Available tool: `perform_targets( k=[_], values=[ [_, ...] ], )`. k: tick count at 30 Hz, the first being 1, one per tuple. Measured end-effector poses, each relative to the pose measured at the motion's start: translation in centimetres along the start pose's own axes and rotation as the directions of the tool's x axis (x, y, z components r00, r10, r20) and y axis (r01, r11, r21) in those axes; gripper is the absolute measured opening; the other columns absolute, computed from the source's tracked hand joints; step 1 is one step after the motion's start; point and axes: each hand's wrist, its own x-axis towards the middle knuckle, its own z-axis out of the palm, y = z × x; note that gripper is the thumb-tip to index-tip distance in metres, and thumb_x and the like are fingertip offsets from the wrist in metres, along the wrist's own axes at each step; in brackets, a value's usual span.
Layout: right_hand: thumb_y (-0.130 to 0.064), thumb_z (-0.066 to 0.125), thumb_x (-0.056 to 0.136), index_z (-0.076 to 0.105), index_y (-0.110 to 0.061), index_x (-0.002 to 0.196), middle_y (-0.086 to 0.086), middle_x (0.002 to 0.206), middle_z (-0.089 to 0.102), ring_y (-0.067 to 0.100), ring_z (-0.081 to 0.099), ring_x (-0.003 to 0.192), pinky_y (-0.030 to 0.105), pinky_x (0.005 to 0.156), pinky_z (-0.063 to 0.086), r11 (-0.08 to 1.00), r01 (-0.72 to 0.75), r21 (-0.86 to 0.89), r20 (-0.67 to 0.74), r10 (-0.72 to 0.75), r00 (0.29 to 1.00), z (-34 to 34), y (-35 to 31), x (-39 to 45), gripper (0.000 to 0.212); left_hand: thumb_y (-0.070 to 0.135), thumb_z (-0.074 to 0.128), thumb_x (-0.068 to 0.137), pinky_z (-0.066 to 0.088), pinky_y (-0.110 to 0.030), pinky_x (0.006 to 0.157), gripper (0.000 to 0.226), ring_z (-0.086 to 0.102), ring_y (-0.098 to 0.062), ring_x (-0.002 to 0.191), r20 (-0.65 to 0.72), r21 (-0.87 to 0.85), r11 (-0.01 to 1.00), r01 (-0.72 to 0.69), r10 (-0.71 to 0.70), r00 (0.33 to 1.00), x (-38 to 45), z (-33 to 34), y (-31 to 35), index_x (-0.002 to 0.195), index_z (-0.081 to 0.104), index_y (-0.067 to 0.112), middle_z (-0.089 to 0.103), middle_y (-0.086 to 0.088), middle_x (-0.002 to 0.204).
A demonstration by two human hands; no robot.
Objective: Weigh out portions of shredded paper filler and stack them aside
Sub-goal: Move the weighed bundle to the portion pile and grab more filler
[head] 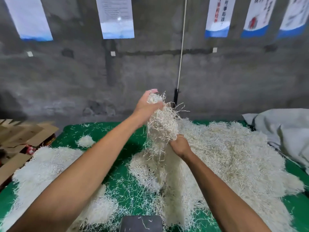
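A tall tuft of white shredded paper filler [163, 126] hangs in the air above the big heap [225, 153] on the green table cover [120, 136]. My left hand [147, 106] grips the tuft's top, raised high. My right hand [180, 146] grips its lower end, close above the heap. A dark grey scale platform [141, 223] shows at the bottom edge with a few strands on it. Smaller mounds of filler [45, 166] lie at the left, one little clump [85, 141] farther back.
Flattened cardboard pieces [21, 136] lie off the table's left edge. A grey-white sack or cloth [284, 131] sits at the right. A grey concrete wall with posters and a hanging white cord [181, 47] stands behind the table. Loose strands litter the green cover.
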Motion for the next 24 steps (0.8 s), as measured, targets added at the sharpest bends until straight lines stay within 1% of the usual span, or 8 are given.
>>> perform_targets(
  k=[2,5,9,12,14,19,23,24],
  values=[
    [-0.009,0.056,0.099,0.069,-0.001,0.092,0.006,0.093,0.066,0.024,0.062,0.083,0.019,0.059,0.046,0.995,0.08,0.057,-0.071,-0.076,0.995,-1.3,-1.9,0.7,0.016,0.053,0.083,0.074,0.054,-0.039,0.093,0.084,0.063,-0.013,0.11,0.207,0.113,0.988,0.102,-0.124,0.97,-0.8,0.8,-0.8,0.144,0.036,0.055,0.06,0.008,0.138],
    [-0.003,0.058,0.094,0.069,-0.006,0.107,0.022,0.094,0.072,0.022,0.062,0.072,0.031,0.061,0.05,0.952,0.223,0.209,-0.134,-0.198,0.971,-2.9,-4.8,1.8,0.017,0.059,0.081,0.074,0.033,-0.057,0.114,0.106,0.026,-0.025,0.151,0.424,0.093,0.942,0.323,-0.331,0.843,-1.5,1.9,-2.7,0.159,0.025,0.031,0.027,0.001,0.165],
    [-0.034,0.071,0.095,0.056,-0.016,0.133,-0.009,0.121,0.066,-0.014,0.059,0.096,0.008,0.084,0.049,0.947,0.272,0.171,-0.176,-0.243,0.954,-3.4,-4.4,1.0,0.044,0.043,0.078,0.082,0.033,-0.047,0.115,0.086,0.029,-0.027,0.149,0.161,-0.094,0.937,0.336,-0.319,0.934,-0.1,2.3,-1.4,0.153,0.037,0.017,0.03,-0.006,0.163],
    [-0.048,0.081,0.084,0.027,-0.019,0.159,0.008,0.156,0.046,0.026,0.054,0.136,0.054,0.112,0.046,0.989,0.07,0.127,0.117,-0.085,0.989,-2.3,-2.3,-1.4,0.097,0.042,0.074,0.084,0.023,-0.05,0.12,0.091,0.024,-0.03,0.15,0.082,-0.169,0.951,0.26,-0.249,0.965,1.7,1.8,1.5,0.157,0.027,0.015,0.022,-0.006,0.166],
    [-0.054,0.084,0.076,0.018,-0.015,0.161,0.016,0.162,0.034,0.039,0.043,0.144,0.056,0.116,0.04,0.992,-0.023,0.127,0.193,-0.002,0.981,-1.7,-1.9,-2.1,0.114,0.047,0.068,0.089,0.018,-0.054,0.121,0.083,0.019,-0.032,0.152,0.114,-0.164,0.959,0.231,-0.215,0.97,2.2,2.0,3.1,0.157,0.029,0.019,0.019,-0.005,0.167],
    [-0.033,0.044,0.111,0.041,0.004,0.15,0.023,0.156,0.043,0.035,0.044,0.143,0.033,0.113,0.036,0.954,-0.282,0.106,0.076,0.275,0.959,-3.9,-4.8,0.2,0.054,0.073,0.067,0.073,0.016,-0.065,0.118,0.1,0.016,-0.034,0.153,0.301,0.033,0.962,0.272,-0.27,0.915,0.3,3.2,0.6,0.157,0.03,0.032,0.017,-0.004,0.168],
    [-0.01,0.052,0.105,0.045,0.003,0.141,0.007,0.12,0.059,0.024,0.06,0.108,0.034,0.095,0.052,0.974,-0.074,0.216,-0.024,0.081,0.996,-4.6,-6.4,1.5,0.038,0.067,0.064,0.083,0.054,-0.064,0.086,0.064,0.043,-0.043,0.132,0.412,-0.292,0.799,0.526,-0.392,0.823,-0.2,2.8,-2.7,0.133,0.055,0.029,0.05,-0.004,0.119],
    [-0.006,0.055,0.102,0.045,-0.004,0.137,0.003,0.115,0.057,0.017,0.059,0.097,0.023,0.082,0.054,0.972,-0.054,0.227,-0.03,0.062,0.998,-4.3,-5.7,1.1,0.036,0.06,0.066,0.086,0.054,-0.059,0.092,0.058,0.048,-0.042,0.132,0.377,-0.291,0.802,0.522,-0.405,0.833,-0.1,2.7,-2.7,0.132,0.057,0.025,0.05,-0.014,0.14]
  ],
)
